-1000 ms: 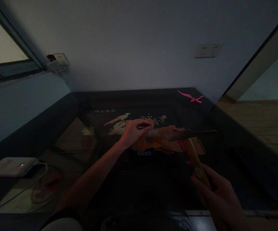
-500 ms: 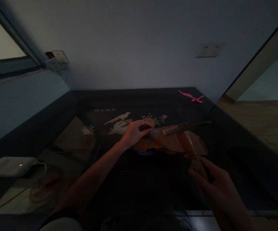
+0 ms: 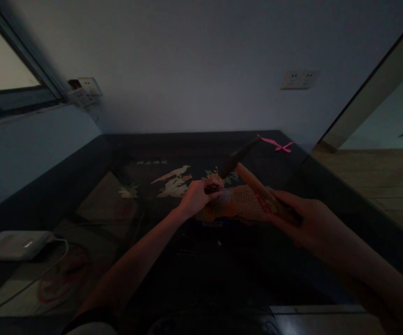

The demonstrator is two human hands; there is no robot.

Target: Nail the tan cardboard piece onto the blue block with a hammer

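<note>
My right hand is wrapped round the wooden handle of a hammer. The hammer's dark head slants above the table, just right of my left hand. My left hand has its fingers pinched together at the left part of a flat brown-orange piece dotted with many small dark holes or spots. Whatever sits between those fingers is too small and dark to make out. A small blue item shows under the near edge of the dotted piece.
A pink ribbon-like strip lies at the far right of the dark table. On the left is a white device with a cable. Thin slivers lie in front. Wall sockets are behind.
My right hand has moved up and left. The hammer has turned, so its head is now close beside my left hand. My left hand has hardly moved.
</note>
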